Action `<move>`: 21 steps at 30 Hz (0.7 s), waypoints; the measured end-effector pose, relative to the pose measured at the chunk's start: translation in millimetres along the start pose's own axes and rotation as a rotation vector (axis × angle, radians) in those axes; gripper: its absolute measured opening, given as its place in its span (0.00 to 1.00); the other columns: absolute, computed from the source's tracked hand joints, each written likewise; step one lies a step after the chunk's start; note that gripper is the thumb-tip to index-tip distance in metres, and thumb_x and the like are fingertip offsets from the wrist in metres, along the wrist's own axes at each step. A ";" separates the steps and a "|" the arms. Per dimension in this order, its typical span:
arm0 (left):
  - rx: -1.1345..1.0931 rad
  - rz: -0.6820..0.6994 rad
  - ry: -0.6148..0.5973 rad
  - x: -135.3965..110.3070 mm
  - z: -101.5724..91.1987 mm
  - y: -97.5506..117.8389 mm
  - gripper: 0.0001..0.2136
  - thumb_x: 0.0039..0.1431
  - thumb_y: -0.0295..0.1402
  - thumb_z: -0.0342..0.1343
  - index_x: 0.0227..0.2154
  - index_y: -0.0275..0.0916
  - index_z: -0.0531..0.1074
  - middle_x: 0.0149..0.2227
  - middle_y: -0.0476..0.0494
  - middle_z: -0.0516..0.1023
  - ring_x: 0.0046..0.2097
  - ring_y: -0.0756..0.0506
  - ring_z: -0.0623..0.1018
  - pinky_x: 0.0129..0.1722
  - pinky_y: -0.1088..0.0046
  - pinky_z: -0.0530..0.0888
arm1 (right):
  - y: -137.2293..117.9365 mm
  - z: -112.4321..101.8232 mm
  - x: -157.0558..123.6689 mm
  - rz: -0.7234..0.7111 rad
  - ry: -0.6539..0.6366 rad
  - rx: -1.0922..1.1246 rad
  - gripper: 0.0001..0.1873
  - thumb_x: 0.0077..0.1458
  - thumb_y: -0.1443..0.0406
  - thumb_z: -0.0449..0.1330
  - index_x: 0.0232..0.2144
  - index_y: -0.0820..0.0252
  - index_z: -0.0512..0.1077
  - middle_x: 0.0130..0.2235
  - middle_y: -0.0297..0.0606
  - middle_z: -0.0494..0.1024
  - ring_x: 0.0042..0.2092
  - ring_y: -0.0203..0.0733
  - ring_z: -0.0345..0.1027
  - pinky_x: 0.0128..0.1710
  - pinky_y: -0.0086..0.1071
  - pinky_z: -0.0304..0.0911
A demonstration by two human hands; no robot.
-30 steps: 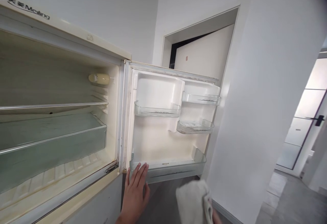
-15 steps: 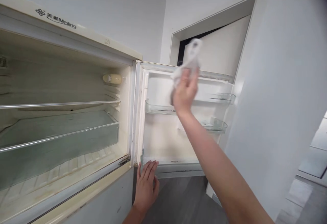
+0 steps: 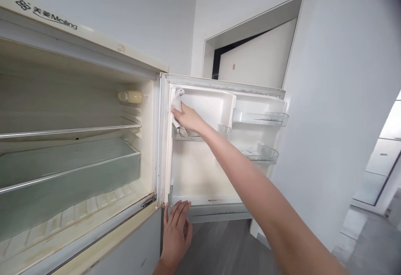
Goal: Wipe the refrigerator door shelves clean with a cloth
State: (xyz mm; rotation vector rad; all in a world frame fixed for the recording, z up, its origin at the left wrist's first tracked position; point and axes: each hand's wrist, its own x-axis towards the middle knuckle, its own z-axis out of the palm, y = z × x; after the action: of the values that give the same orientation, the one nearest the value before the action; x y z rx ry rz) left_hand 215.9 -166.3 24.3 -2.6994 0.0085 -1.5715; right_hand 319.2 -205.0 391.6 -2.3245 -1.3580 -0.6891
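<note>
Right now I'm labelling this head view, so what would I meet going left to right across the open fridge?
Glass shelf → interior lamp → cloth in the right hand → upper door bin → white wall.

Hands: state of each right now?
Left hand: open, flat on fridge door bottom edge.
Right hand: closed on white cloth.

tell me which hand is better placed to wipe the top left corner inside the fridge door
Right. The right hand already presses the white cloth against that corner of the fridge door, while the left hand lies flat on the door's bottom edge, with no cloth.
</note>
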 end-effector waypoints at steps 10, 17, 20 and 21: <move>0.023 -0.014 -0.074 0.7 -8.0 -3.1 0.25 0.58 0.23 0.47 0.58 0.47 0.60 0.53 0.57 0.80 0.56 0.47 0.76 0.60 0.51 0.66 | 27.9 -24.2 -9.6 -0.074 -0.153 -0.306 0.41 0.59 0.70 0.50 0.70 0.63 0.38 0.66 0.47 0.61 0.59 0.51 0.66 0.58 0.42 0.62; -0.053 -0.049 -0.102 1.0 -9.1 -2.4 0.25 0.58 0.23 0.47 0.58 0.47 0.60 0.53 0.55 0.80 0.56 0.45 0.76 0.59 0.47 0.70 | 68.0 -44.4 -22.2 -0.229 0.082 -0.603 0.37 0.56 0.80 0.44 0.67 0.61 0.54 0.69 0.42 0.54 0.69 0.44 0.48 0.67 0.51 0.48; -0.057 -0.052 -0.106 -0.1 -7.8 -4.0 0.25 0.58 0.23 0.46 0.58 0.48 0.60 0.54 0.55 0.79 0.57 0.45 0.76 0.60 0.47 0.69 | 70.9 -42.3 -30.7 -0.273 -0.079 -0.630 0.36 0.55 0.80 0.48 0.64 0.55 0.61 0.69 0.40 0.52 0.70 0.46 0.46 0.67 0.50 0.49; -0.057 -0.050 -0.111 -0.2 -8.0 -4.5 0.25 0.58 0.23 0.46 0.58 0.48 0.60 0.54 0.55 0.79 0.57 0.45 0.76 0.60 0.47 0.69 | 71.4 -42.9 -32.0 -0.300 -0.156 -0.627 0.35 0.54 0.80 0.49 0.62 0.53 0.64 0.69 0.38 0.52 0.70 0.46 0.45 0.67 0.50 0.49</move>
State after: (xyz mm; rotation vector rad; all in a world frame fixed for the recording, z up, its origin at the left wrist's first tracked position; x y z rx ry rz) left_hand 208.8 -161.9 28.2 -2.8484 -0.0156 -1.4530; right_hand 358.8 -284.0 403.8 -2.7089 -1.7852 -1.1878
